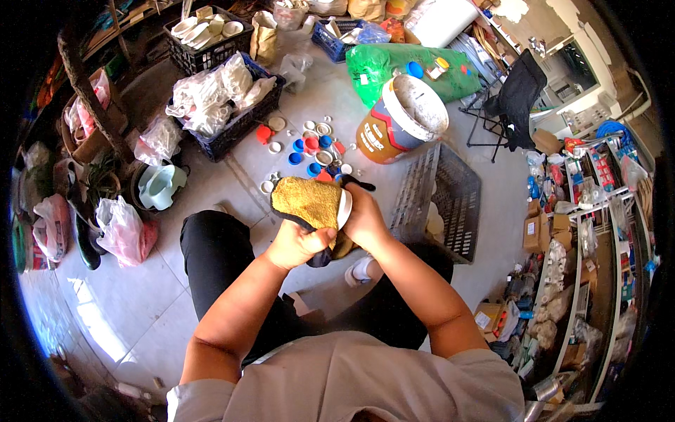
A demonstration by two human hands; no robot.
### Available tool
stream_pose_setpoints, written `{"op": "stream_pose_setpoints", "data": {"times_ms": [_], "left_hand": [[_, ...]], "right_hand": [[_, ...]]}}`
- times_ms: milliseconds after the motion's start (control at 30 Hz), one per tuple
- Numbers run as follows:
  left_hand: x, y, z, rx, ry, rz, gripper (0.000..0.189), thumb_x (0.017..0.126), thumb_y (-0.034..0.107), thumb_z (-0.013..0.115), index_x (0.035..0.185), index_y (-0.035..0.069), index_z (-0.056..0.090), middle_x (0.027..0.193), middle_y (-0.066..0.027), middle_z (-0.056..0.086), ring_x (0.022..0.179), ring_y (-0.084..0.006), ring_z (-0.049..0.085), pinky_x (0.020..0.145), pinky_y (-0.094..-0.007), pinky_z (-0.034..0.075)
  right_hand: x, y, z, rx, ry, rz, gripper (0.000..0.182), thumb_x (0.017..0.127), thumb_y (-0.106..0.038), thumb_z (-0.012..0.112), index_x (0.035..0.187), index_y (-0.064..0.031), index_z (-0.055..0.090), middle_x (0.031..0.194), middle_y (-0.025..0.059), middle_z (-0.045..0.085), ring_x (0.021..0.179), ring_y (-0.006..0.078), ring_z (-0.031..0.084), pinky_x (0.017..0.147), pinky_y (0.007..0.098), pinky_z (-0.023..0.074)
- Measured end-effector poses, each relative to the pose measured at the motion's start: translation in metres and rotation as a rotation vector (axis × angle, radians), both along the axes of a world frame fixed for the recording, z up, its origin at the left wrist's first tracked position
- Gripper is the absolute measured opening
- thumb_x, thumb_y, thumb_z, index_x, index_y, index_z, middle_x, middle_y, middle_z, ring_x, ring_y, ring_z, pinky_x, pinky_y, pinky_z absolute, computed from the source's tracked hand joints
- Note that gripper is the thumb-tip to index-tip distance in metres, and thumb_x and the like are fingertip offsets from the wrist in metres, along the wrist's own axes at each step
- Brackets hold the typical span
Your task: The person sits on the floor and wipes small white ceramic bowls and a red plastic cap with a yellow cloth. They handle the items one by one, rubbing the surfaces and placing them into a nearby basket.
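In front of my knees, my left hand (298, 243) grips a yellow terry cloth (307, 199) with a dark edge. The cloth is bunched against a white round-rimmed plastic piece (345, 209); its far side is hidden under the fabric. My right hand (365, 217) holds this piece from the right, fingers curled round behind it. Something thin and black (361, 183) sticks out past the right fingers. Just beyond both hands, blue caps (295, 158), red caps (263, 134) and white plastic rings (323, 128) lie loose on the tiled floor.
A large paint bucket (390, 124) stands ahead, beside a grey plastic crate (464, 211) lying on its side. Behind it is a green sack (369, 66). A dark crate (211, 145) of bagged parts sits front left. Shelves (575, 253) line the right; a folding chair (519, 100) stands nearby.
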State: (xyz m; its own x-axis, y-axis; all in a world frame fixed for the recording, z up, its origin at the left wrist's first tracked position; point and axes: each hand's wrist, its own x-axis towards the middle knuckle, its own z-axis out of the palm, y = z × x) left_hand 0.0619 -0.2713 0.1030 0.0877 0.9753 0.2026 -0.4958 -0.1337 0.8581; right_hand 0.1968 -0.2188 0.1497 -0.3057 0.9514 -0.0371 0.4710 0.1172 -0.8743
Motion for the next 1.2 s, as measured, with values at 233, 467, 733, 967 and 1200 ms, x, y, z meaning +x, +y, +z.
{"op": "stream_pose_setpoints", "data": {"times_ms": [233,467,733,967,1200], "left_hand": [[0.011,-0.002,-0.004,-0.311,-0.404,-0.068,0.057,0.081,0.025,0.060,0.129,0.005,0.039,0.121,-0.0036,0.049,0.112,-0.0165,0.046,0.098,-0.0331,0.035],[-0.001,-0.001,0.000,-0.300,-0.092,-0.086,0.063,0.074,0.020,0.070,0.128,0.005,0.040,0.120,-0.0041,0.049,0.110,-0.0159,0.046,0.096,-0.0334,0.037],[-0.002,0.000,-0.002,0.093,-0.102,0.076,0.068,0.074,0.026,0.064,0.131,0.001,0.037,0.127,-0.0084,0.048,0.118,-0.0195,0.045,0.101,-0.0347,0.033],[0.001,0.000,0.002,-0.173,-0.240,0.013,0.049,0.085,0.028,0.053,0.125,0.001,0.044,0.117,-0.0071,0.054,0.107,-0.0175,0.052,0.095,-0.0323,0.039],[0.000,0.003,0.009,-0.615,-0.410,-0.312,0.068,0.086,0.060,0.042,0.128,0.007,0.043,0.122,-0.0125,0.054,0.109,-0.0260,0.054,0.095,-0.0415,0.043]], "right_hand": [[0.005,0.012,0.026,0.883,-0.294,0.254,0.030,0.066,-0.003,0.069,0.093,-0.0058,0.056,0.081,0.0109,0.056,0.067,0.0303,0.057,0.058,0.0377,0.0483],[-0.002,0.023,0.002,0.160,-0.244,0.061,0.021,0.079,-0.017,0.063,0.094,-0.0035,0.058,0.078,0.0130,0.065,0.079,0.0304,0.063,0.068,0.0371,0.0490],[-0.004,-0.004,-0.032,-0.561,0.342,0.051,0.033,0.088,-0.009,0.054,0.121,-0.0032,0.050,0.111,0.0059,0.059,0.097,0.0148,0.058,0.084,0.0303,0.0465],[0.005,0.005,-0.020,0.058,0.049,-0.099,0.024,0.070,-0.018,0.065,0.083,0.0027,0.063,0.071,0.0167,0.063,0.066,0.0253,0.063,0.062,0.0348,0.0487],[0.023,0.001,0.024,0.431,-0.714,0.118,0.027,0.069,-0.024,0.060,0.078,0.0013,0.059,0.081,0.0180,0.061,0.074,0.0356,0.061,0.066,0.0447,0.0495]]}}
